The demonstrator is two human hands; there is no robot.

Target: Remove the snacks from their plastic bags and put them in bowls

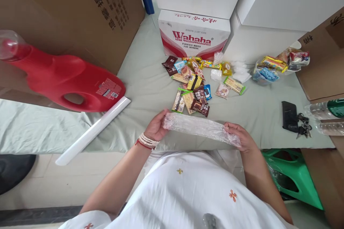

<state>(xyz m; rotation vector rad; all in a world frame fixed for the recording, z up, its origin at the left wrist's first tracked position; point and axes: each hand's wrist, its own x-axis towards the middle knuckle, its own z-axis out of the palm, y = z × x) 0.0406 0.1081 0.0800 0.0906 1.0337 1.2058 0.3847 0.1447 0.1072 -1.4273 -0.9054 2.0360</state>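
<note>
Stretched between my two hands is a crinkled strip of clear plastic film (197, 127), perhaps a folded bag. My left hand (158, 125) grips its left end, fingers closed, with a beaded bracelet on the wrist. At the other end, my right hand (238, 136) pinches the film. Just beyond it lies a loose pile of wrapped snacks: brown cocoa packets (200, 105), a yellow packet (194, 82), and cracker packs such as the green-edged one (234, 85). Crumpled white plastic wrappers (240, 71) sit right of the pile.
A Wahaha water carton (194, 35) stands behind the snacks. Left are a red detergent jug (67, 78) and a white strip (92, 132). Right are a clear tub (264, 76) of snacks, a black phone-like object (289, 116), keys (305, 128), bottles (322, 110) and a green stool (295, 177).
</note>
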